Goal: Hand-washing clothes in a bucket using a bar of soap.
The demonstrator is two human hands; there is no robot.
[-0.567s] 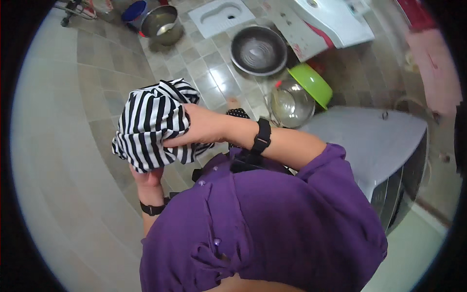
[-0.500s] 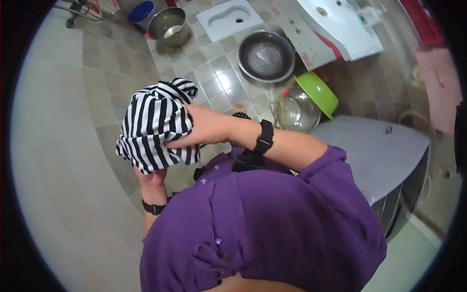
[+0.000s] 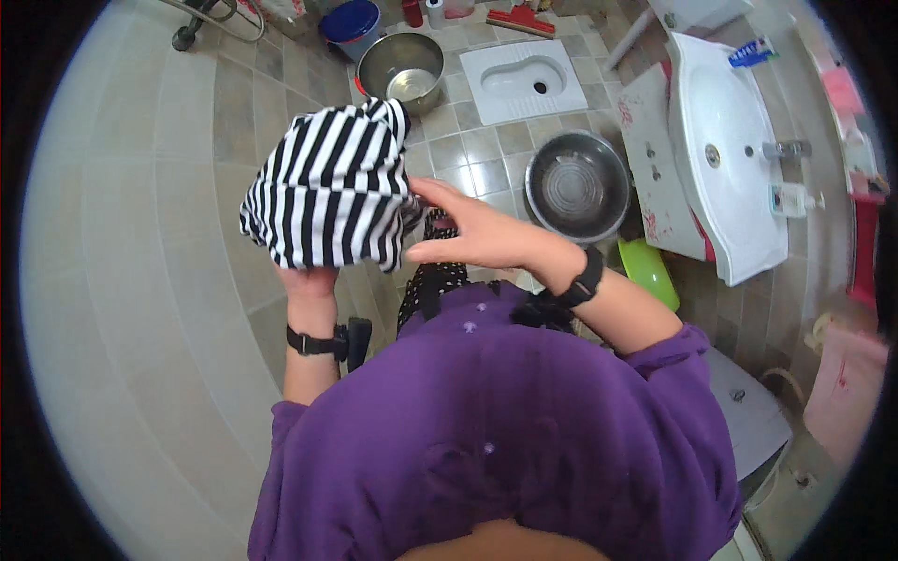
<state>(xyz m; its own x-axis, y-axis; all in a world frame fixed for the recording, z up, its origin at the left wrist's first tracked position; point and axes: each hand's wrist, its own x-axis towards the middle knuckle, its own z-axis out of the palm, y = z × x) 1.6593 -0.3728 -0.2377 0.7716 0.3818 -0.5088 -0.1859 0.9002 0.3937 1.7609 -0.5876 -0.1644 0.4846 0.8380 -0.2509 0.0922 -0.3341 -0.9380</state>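
A black-and-white striped cloth (image 3: 332, 192) hangs bunched in front of me at the left, probably a garment, though its folds hide the shape. My left hand (image 3: 309, 280) holds it from below; the cloth covers the fingers. At the cloth's right edge is my right hand (image 3: 472, 229), thumb and fingers apart with nothing between them. Its fingertips are close to the fabric, and I cannot tell whether they touch it.
Beyond the cloth, a metal pot (image 3: 400, 70) and a dark basin (image 3: 578, 185) sit on the tiled floor near a squat toilet (image 3: 477, 89). A white washbasin (image 3: 730, 220) stands at the right, with a green bowl (image 3: 647, 271) below. A grey-lidded appliance (image 3: 744, 397) is nearer.
My right hand has let go of the striped cloth and moved to its right with fingers spread. The cloth now hangs flatter from my left hand. The view has shifted.
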